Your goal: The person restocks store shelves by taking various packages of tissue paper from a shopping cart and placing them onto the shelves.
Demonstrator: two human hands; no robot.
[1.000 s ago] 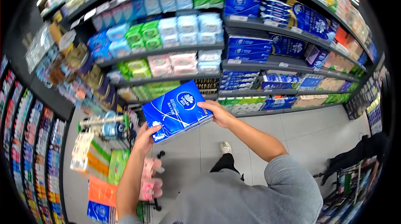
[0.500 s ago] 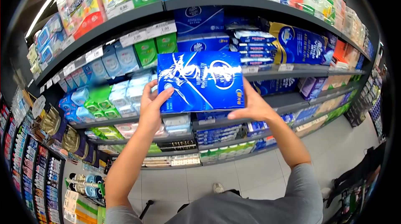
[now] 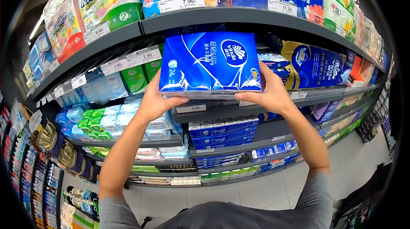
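A blue Vinda tissue pack (image 3: pixel 192 64) is held level between my two hands, in front of the shelf bay at the centre of the head view. My left hand (image 3: pixel 154 100) grips its left end, the thumb lying along the lower front edge. On the right end, my right hand (image 3: pixel 273 90) does the same, its thumb also at the front lower edge. The fingers behind the pack are hidden on both sides. The pack's far side reaches under the upper shelf (image 3: pixel 247 15); whether it touches anything behind cannot be made out.
Right of the pack lies a blue and gold Vinda pack (image 3: pixel 314 64). Green tissue packs (image 3: pixel 134 78) stand to the left. Below, blue boxes (image 3: pixel 224 133) are stacked on a lower shelf. The upper shelf's edge overhangs close above. A dark-clothed person (image 3: pixel 363 190) is at the lower right.
Both hands have carried the tissue pack forward and up, closer to the shelf bay. My left thumb has moved from the pack's top to its front edge. The shelves appear nearer.
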